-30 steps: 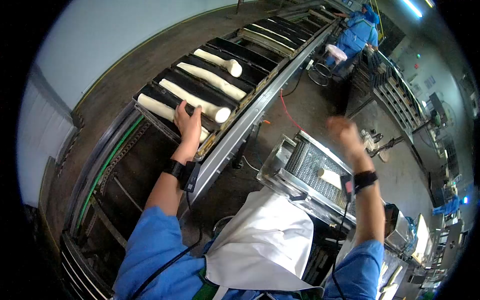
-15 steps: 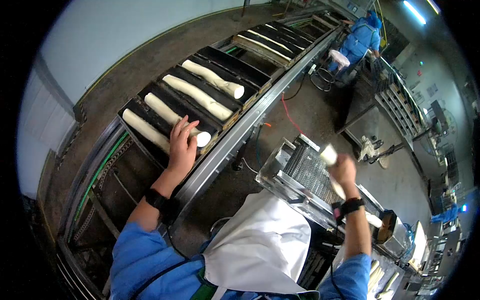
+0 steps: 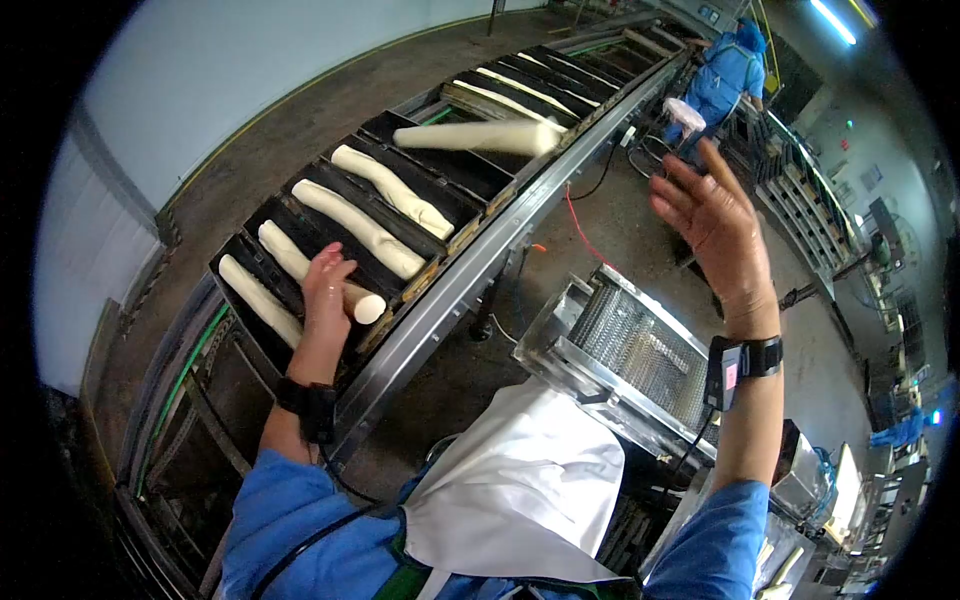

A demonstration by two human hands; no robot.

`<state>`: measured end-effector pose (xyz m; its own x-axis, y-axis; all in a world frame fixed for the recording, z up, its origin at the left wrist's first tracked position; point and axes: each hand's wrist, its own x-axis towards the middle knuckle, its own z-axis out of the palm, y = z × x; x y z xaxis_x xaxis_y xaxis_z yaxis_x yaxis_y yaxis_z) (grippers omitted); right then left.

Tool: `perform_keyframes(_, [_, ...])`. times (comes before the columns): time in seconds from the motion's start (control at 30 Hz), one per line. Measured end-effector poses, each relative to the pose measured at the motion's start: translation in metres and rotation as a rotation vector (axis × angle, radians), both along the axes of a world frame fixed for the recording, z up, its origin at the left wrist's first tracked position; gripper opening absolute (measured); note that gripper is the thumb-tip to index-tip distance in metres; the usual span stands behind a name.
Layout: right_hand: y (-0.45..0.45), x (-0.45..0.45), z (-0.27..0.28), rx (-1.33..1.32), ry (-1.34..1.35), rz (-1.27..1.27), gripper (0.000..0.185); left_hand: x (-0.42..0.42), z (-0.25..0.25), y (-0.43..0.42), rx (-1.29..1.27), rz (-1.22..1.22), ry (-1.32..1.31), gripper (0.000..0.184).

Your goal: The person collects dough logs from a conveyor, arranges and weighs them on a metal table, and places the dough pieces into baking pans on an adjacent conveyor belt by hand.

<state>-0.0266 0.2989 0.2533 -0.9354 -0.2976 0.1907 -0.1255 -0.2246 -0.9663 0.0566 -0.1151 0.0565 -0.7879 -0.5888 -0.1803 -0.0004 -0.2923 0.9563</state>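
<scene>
Long pale dough rolls lie one per slot in a black pan; one dough roll (image 3: 360, 220) is in the middle. My left hand (image 3: 325, 290) rests on or just over another dough roll (image 3: 366, 307), hiding part of it, with its fingers stretched out. My right hand (image 3: 715, 225) is raised over the walkway, fingers apart, holding nothing. A motion-blurred dough roll (image 3: 475, 137) is above the far slot of the black pan (image 3: 378, 122), apart from both hands.
The pans sit on a conveyor with a metal rail (image 3: 450, 290). A mesh belt (image 3: 640, 345) runs in front of me on the right. Another pan (image 3: 545, 80) with thin dough strips is farther along. A co-worker (image 3: 725, 80) in blue stands at the far end.
The dough piece that was in my right hand over the mesh belt is gone from it. That hand has risen and opened. A dough roll now shows over the far slot; the pans shifted slightly left.
</scene>
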Motion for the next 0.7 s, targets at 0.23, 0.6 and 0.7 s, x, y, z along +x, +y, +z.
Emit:
perform_keyframes(0.23, [0.126,0.01,-0.14,0.941,0.051,-0.11,0.08,0.001,-0.011,-0.029,-0.132,0.213,0.082,0.041])
perform_keyframes(0.6, [0.267,0.125,-0.256,2.022,-0.272,-0.455,0.037,-0.079,0.014,0.107,-0.815,-0.637,-0.017,0.047])
perform_keyframes(0.7, [0.234,0.139,-0.241,2.132,-0.144,-0.526,0.048,-0.1,-0.004,0.118,-1.326,-0.694,-0.054,0.055])
